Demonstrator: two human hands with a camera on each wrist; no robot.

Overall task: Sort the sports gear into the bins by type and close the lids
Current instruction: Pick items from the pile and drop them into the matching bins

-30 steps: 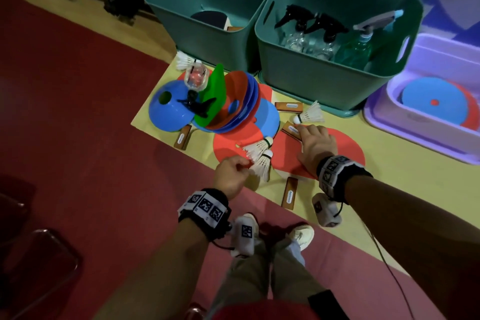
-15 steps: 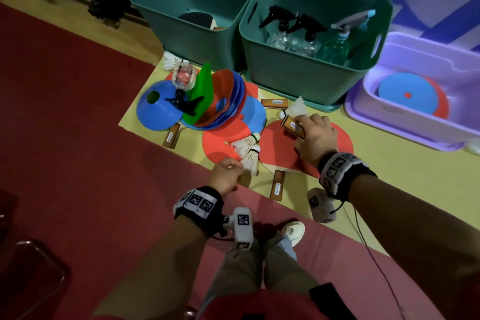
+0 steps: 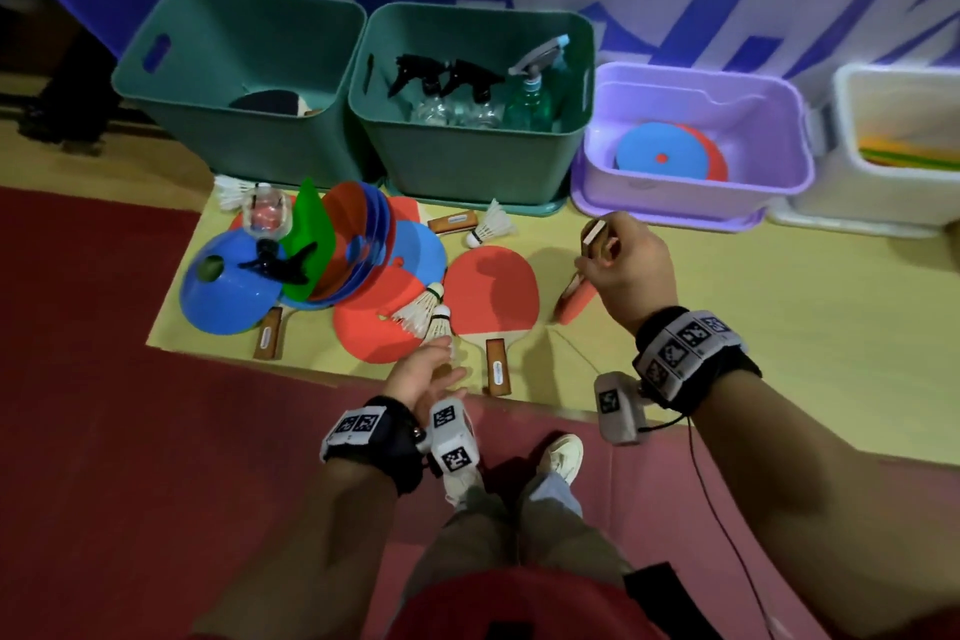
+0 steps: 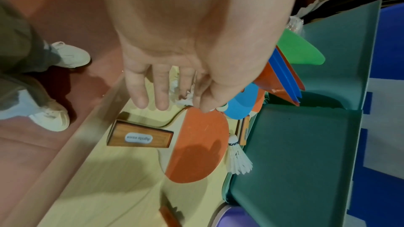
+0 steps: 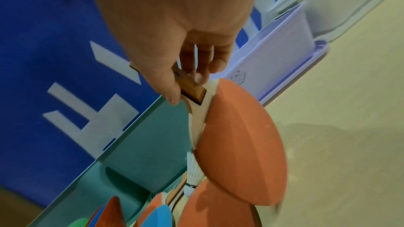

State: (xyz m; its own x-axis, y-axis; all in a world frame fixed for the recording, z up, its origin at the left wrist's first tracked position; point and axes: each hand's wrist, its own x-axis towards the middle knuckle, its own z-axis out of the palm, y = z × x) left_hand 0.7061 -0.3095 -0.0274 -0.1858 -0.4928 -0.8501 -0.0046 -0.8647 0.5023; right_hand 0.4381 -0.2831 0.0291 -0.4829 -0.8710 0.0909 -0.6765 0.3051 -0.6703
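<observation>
Above the yellow mat (image 3: 727, 286), now hanging lifted off it rather than lying flat: a paddle (image 5: 240, 141), pinched by its handle in the right hand (image 3: 626, 265), probably heading for the left green bin (image 3: 171, 120) with the other paddle. Meanwhile loosening, fingers straight, holding nothing: the left hand (image 3: 423, 374), beside the shuttlecocks (image 3: 423, 312).

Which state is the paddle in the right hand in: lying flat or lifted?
Lifted. The right hand grips the paddle by its handle, blade hanging down, clear of the floor.
</observation>
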